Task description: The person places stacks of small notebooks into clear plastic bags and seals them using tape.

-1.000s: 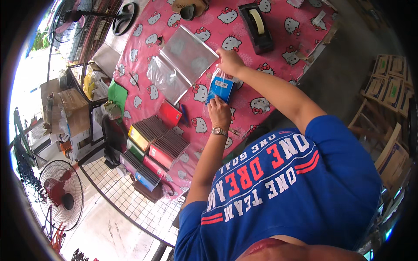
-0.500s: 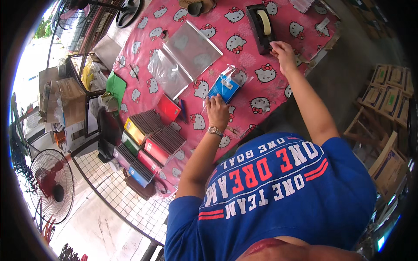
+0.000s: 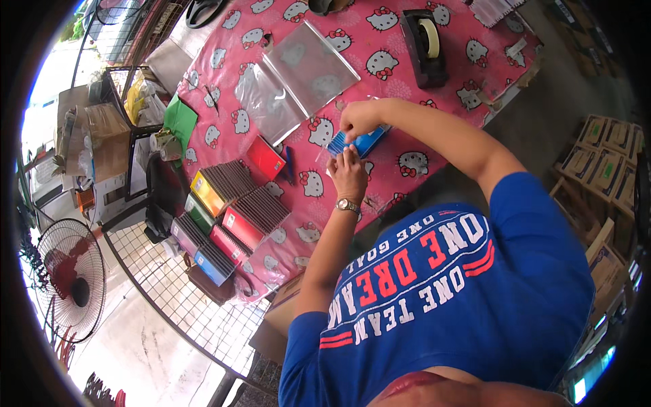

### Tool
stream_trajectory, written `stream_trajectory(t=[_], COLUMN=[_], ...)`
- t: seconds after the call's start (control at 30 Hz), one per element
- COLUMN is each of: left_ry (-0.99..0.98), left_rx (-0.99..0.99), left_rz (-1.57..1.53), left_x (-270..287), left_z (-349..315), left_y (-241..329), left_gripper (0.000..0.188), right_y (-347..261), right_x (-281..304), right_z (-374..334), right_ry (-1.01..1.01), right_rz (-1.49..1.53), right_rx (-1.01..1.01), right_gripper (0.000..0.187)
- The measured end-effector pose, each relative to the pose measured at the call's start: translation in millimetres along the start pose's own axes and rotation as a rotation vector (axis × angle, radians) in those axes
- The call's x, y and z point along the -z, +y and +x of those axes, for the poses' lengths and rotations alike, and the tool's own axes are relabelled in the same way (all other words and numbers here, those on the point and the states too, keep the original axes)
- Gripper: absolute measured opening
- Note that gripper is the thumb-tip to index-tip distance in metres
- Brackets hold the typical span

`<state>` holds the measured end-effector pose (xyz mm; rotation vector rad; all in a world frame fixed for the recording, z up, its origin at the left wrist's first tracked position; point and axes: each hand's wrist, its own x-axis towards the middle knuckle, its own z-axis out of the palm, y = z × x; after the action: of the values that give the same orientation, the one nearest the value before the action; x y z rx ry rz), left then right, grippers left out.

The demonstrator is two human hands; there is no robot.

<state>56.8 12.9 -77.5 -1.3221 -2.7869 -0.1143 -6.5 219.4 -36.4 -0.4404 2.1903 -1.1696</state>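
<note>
A stack of blue spiral notebooks (image 3: 369, 144), partly in clear plastic wrap, lies on the table in front of me. My left hand (image 3: 348, 173), with a wristwatch on that arm, grips the stack's near left end with bent fingers. Over the stack's far left end is my right hand (image 3: 363, 119), its fingers pinched together. What sits between them is too small or hidden to name. The right hand and forearm cover part of the stack. Farther off to the right stands a black tape dispenser (image 3: 428, 64) with a pale roll.
Clear plastic sleeves (image 3: 298, 71) lie beyond the stack. To the left are a red notebook (image 3: 266, 157), a blue pen (image 3: 289, 165) and rows of spiral notebooks (image 3: 234, 210). A pink patterned cloth (image 3: 380, 64) covers the table. A fan (image 3: 71, 281) stands far left; cartons (image 3: 603, 152) are at right.
My right hand has moved left from the tape dispenser to the blue notebooks, fingers now pinched over them. My left hand stays at the stack. The whole view has shifted slightly.
</note>
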Motion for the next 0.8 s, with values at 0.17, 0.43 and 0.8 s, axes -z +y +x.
stream_trajectory(t=[0.17, 0.43, 0.8], left_ry=[0.049, 0.039, -0.469], left_rx=[0.06, -0.003, 0.399], left_rz=[0.021, 0.026, -0.985], left_x=[-8, 33, 36], left_z=[-8, -5, 54], left_y=[-1, 4, -89], left_gripper=[0.049, 0.043, 0.066], right_y=[-3, -2, -50], right_x=[-7, -9, -133], right_z=[14, -30, -63], right_ry=[-0.214, 0.196, 0.677], right_rz=[-0.526, -0.512, 1.557], right_rx=[-0.085, -0.453, -0.419], right_gripper=[0.032, 0.045, 0.062])
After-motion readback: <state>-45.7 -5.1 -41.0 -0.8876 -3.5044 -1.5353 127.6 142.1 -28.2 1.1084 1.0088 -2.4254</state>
